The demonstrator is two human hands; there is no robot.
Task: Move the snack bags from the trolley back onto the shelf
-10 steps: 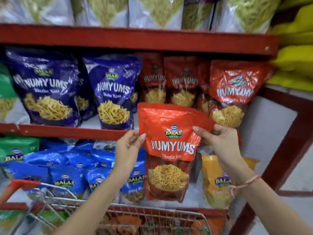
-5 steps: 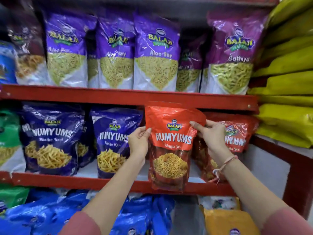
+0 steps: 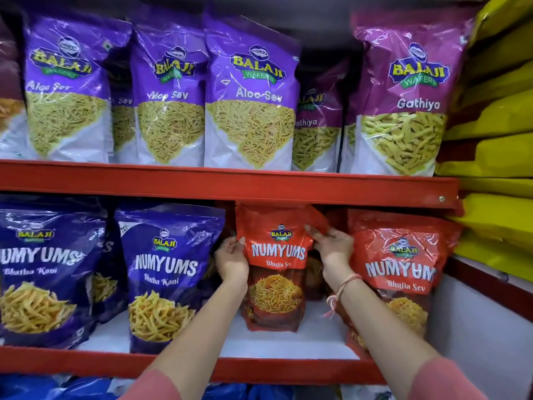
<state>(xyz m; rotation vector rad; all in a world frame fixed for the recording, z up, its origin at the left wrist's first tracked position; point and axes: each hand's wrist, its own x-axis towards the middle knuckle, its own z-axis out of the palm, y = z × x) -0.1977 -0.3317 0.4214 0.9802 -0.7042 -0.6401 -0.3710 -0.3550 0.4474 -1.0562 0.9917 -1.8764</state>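
Red Numyums Bhujia Sev bag (image 3: 274,272): head view, upright on the lower shelf (image 3: 225,366), its base on the white shelf board, between a blue Numyums bag (image 3: 165,272) at 9 o'clock and a second red bag (image 3: 401,269) at 3 o'clock. Our left hand (image 3: 232,262) grips its left edge; our right hand (image 3: 334,248) pinches its upper right corner. Purple Aloo Sev bags (image 3: 249,90) stand above, at 12 o'clock.
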